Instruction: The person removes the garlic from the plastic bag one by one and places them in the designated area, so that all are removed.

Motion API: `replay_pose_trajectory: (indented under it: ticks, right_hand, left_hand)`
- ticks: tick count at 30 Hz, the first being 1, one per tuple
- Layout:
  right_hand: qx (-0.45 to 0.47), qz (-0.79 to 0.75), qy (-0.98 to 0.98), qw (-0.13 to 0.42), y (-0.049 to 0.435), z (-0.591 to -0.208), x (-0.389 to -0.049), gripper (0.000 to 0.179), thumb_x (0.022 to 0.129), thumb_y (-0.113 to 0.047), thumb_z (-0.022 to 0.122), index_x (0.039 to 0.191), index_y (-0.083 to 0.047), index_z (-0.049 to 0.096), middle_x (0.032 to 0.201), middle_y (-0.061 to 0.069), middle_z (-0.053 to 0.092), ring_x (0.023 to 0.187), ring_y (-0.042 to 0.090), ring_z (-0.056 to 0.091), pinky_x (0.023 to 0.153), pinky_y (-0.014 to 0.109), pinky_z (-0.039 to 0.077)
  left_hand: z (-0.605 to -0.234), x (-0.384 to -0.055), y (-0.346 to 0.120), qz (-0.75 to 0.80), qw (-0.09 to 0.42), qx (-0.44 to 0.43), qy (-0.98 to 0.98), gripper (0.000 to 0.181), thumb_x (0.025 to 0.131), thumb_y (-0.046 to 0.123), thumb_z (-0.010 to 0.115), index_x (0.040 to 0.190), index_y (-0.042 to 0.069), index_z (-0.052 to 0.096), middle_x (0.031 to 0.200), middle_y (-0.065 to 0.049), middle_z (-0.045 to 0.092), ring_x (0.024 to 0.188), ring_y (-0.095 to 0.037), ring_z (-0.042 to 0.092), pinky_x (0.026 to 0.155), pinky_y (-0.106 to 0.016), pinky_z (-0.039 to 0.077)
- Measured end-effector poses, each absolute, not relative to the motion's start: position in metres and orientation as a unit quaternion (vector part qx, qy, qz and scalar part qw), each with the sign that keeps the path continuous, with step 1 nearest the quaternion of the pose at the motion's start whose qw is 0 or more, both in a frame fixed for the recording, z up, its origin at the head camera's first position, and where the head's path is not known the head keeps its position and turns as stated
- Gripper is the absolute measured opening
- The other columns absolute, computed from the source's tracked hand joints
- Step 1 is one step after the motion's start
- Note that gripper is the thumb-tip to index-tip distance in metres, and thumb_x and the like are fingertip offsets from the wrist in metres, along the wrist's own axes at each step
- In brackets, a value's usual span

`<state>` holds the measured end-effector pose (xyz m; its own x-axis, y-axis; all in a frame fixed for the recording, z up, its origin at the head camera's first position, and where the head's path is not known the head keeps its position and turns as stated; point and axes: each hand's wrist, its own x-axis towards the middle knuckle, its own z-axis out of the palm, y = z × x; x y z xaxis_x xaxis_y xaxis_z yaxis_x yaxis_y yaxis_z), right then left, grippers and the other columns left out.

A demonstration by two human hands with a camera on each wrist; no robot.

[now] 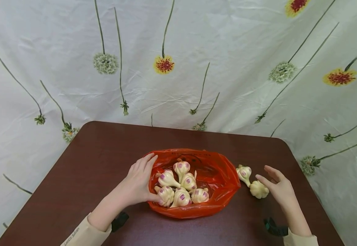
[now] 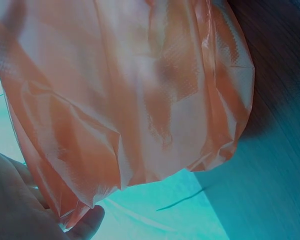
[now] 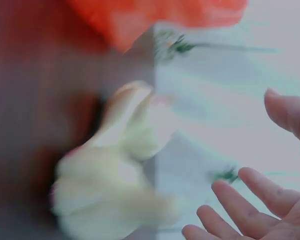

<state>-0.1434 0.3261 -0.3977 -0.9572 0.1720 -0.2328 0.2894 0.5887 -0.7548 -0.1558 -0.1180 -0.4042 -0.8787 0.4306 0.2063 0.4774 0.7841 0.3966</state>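
A red plastic bag (image 1: 194, 210) stands with its mouth wide on the table, several garlic bulbs (image 1: 182, 197) with purple patches inside it. My left hand (image 1: 140, 181) holds the bag's left rim, thumb over the bulbs at the near side and fingers along the far side. In the left wrist view the crumpled bag wall (image 2: 130, 125) fills most of the picture, its corner at the fingers. To the right of the bag lie two more bulbs, one purple-streaked (image 1: 244, 174) and one paler (image 1: 259, 189). My right hand (image 1: 280, 188) hovers beside the paler bulb, fingers spread, holding nothing.
The dark brown table (image 1: 104, 147) has rounded far corners. Behind it hangs a pale cloth (image 1: 141, 75) printed with flowers. Black straps (image 1: 275, 228) show at both wrists.
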Motion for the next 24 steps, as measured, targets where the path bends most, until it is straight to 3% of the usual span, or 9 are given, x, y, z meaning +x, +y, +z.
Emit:
replay_pose_trajectory:
  ticks: [4,7,11,13,19,24]
  right_hand:
    - [0.103,-0.45,0.887,0.018,0.311,-0.38,-0.145,0.076,0.094,-0.047,0.063,0.152,-0.008,0.035,0.157,0.017,0.035,0.144,0.036,0.034,0.102,0.017,0.044]
    - [0.091,-0.479,0.873,-0.003,0.298,-0.369,-0.147,0.068,0.094,-0.045,0.063,0.149,-0.011,0.041,0.154,0.01,0.042,0.14,0.026,0.043,0.085,0.001,0.04]
    - [0.077,-0.504,0.86,-0.01,0.28,-0.357,-0.153,0.061,0.094,-0.043,0.064,0.145,-0.015,0.047,0.148,0.0,0.049,0.126,0.0,0.051,0.086,0.003,0.043]
    - [0.064,-0.514,0.855,-0.011,0.269,-0.351,-0.155,0.059,0.094,-0.042,0.065,0.144,-0.014,0.049,0.147,-0.001,0.05,0.121,-0.004,0.051,0.087,0.004,0.044]
    - [-0.003,-0.519,0.855,-0.009,0.234,-0.339,-0.164,0.05,0.095,-0.035,0.066,0.137,-0.01,0.055,0.144,0.008,0.054,0.132,0.022,0.052,0.093,0.008,0.044]
    - [-0.052,-0.506,0.861,0.005,0.209,-0.342,-0.176,0.043,0.094,-0.029,0.068,0.131,-0.009,0.061,0.136,0.011,0.06,0.128,0.029,0.056,0.104,0.036,0.048]
  left_hand:
    - [-0.404,-0.155,-0.119,-0.222,0.055,-0.24,-0.943,0.127,0.052,0.051,0.094,0.147,-0.006,0.032,0.152,-0.026,0.033,0.135,-0.045,0.034,0.105,-0.067,0.034]
    - [-0.403,-0.155,-0.119,-0.224,0.056,-0.242,-0.942,0.128,0.052,0.051,0.094,0.148,-0.006,0.031,0.152,-0.026,0.033,0.135,-0.045,0.034,0.105,-0.066,0.034]
    - [-0.403,-0.156,-0.119,-0.23,0.054,-0.244,-0.941,0.128,0.052,0.05,0.094,0.148,-0.006,0.031,0.152,-0.026,0.032,0.135,-0.045,0.034,0.105,-0.067,0.034]
    - [-0.403,-0.155,-0.118,-0.232,0.053,-0.245,-0.94,0.128,0.052,0.049,0.094,0.148,-0.006,0.031,0.152,-0.027,0.032,0.135,-0.045,0.034,0.105,-0.066,0.034]
    - [-0.403,-0.156,-0.118,-0.231,0.052,-0.248,-0.939,0.127,0.052,0.049,0.094,0.148,-0.006,0.031,0.152,-0.027,0.031,0.135,-0.045,0.034,0.105,-0.066,0.034]
    - [-0.403,-0.157,-0.117,-0.229,0.056,-0.248,-0.939,0.129,0.051,0.05,0.095,0.148,-0.006,0.031,0.152,-0.026,0.031,0.135,-0.045,0.034,0.104,-0.065,0.035]
